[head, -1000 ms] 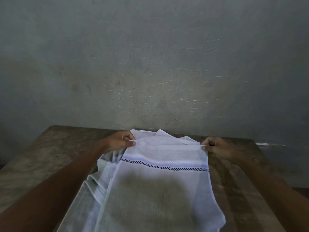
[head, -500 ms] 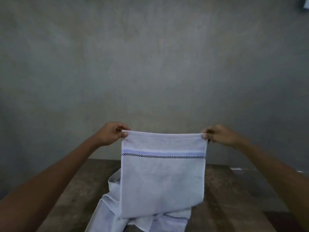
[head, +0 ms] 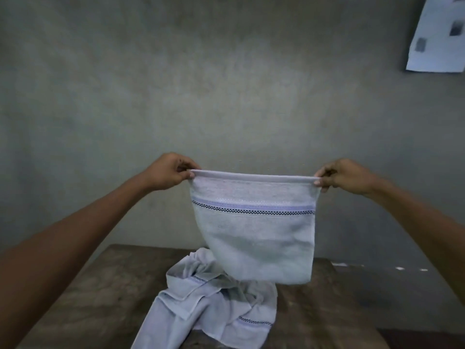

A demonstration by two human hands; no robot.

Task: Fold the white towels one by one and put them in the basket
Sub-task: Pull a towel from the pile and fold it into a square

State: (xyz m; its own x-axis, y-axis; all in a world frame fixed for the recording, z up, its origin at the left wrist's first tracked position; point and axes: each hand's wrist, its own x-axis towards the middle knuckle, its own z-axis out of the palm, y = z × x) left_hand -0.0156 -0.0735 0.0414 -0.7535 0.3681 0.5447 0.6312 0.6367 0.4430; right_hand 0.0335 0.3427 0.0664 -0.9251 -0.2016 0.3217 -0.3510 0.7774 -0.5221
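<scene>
A white towel [head: 256, 238] with a blue band and a black checked line hangs in the air in front of me, stretched flat. My left hand [head: 169, 171] pinches its top left corner and my right hand [head: 343, 175] pinches its top right corner. Its lower edge hangs just above a crumpled heap of white towel [head: 211, 306] that lies on the wooden table [head: 100, 298]. No basket is in view.
A grey plastered wall [head: 226, 84] stands close behind the table. A white sheet of paper [head: 442, 36] hangs on it at the top right. The floor shows to the right of the table.
Both hands have lifted the towel off the table, higher in each frame, so that it now hangs free above the heap. The view has tilted upward.
</scene>
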